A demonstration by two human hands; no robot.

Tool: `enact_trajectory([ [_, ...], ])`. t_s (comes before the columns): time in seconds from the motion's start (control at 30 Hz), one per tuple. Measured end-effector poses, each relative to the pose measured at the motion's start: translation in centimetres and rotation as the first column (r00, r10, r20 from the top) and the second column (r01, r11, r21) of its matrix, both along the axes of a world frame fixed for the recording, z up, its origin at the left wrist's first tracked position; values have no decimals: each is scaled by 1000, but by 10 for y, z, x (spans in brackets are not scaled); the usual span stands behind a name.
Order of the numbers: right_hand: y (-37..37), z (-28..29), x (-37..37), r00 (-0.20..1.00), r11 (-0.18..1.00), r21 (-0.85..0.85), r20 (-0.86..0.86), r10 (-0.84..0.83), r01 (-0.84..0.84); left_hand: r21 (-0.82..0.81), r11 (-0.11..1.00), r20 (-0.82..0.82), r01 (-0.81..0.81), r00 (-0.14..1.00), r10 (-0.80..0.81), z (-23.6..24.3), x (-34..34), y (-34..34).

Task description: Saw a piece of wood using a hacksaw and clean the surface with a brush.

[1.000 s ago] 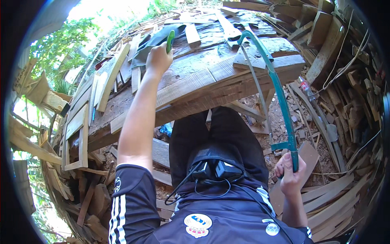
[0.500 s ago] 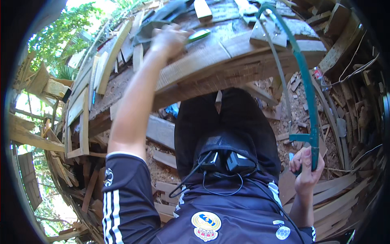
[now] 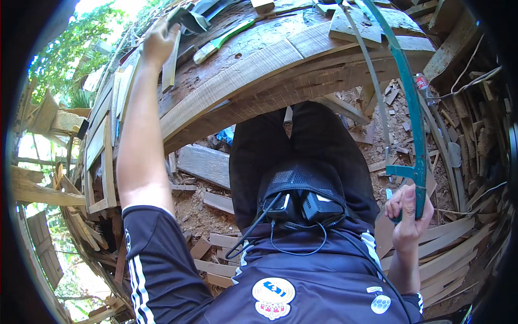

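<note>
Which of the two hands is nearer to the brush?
Left. The left hand is just left of the brush; the right hand, holding the saw, is far to the brush's right and lower in view.

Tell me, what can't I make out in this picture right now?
In the head view:
Teal saw: its top is cut off by the upper edge.
Saw handle: mostly covered by the right hand.
Saw blade: any teeth are too small to see.
Dark cloth-like thing: the left hand hides the contact, so gripping or merely touching is unclear.
Two devices: far ends obscured by the mesh pouch.
</note>
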State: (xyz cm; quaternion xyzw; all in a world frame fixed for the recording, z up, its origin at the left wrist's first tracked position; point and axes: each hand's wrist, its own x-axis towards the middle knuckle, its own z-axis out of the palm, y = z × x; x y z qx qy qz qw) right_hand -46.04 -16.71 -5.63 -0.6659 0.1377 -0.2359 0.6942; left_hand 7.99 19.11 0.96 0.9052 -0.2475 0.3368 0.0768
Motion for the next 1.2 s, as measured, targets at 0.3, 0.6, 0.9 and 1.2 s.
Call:
enact_trajectory([
  [0.3, 8, 1, 6, 999, 1000, 6, -41, -27, 28, -36, 859, -70, 511, 856, -512, 5, -134, -141],
  [0.6, 4, 15, 15, 994, 999, -39, -104, -21, 17, -240, 837, -378, 492, 747, -547, -55, -176, -235],
  [0.9, 0, -4, 18, 993, 981, -196, -116, -29, 6, -98, 978, -332, 185, 920, -207, -51, -149, -185],
  [1.2, 4, -2, 18, 991, 945, -327, -127, -37, -7, -221, 867, -341, 447, 798, -498, -57, -176, -218],
])
